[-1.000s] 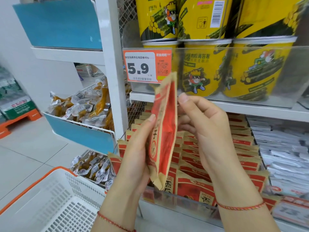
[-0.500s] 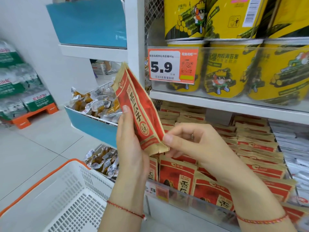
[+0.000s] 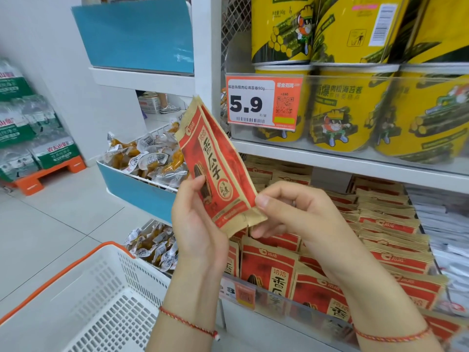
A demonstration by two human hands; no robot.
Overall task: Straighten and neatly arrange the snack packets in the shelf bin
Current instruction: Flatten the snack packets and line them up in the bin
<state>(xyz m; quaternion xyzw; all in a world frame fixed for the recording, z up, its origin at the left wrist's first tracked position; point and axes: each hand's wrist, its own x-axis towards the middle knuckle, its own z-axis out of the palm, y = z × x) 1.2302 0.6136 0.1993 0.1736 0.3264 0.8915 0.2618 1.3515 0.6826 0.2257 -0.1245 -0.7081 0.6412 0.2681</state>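
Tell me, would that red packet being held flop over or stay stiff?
Probably semi-stiff: the red packet stands tilted without drooping, though gripped only near its bottom by the left hand and right hand. It looks flat and thin, so likely light.

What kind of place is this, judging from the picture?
Most likely a small shop or supermarket aisle. A printed price tag reading 5.9 hangs on the shelf edge, rows of identical red snack packets fill a bin, and a white shopping basket stands below.
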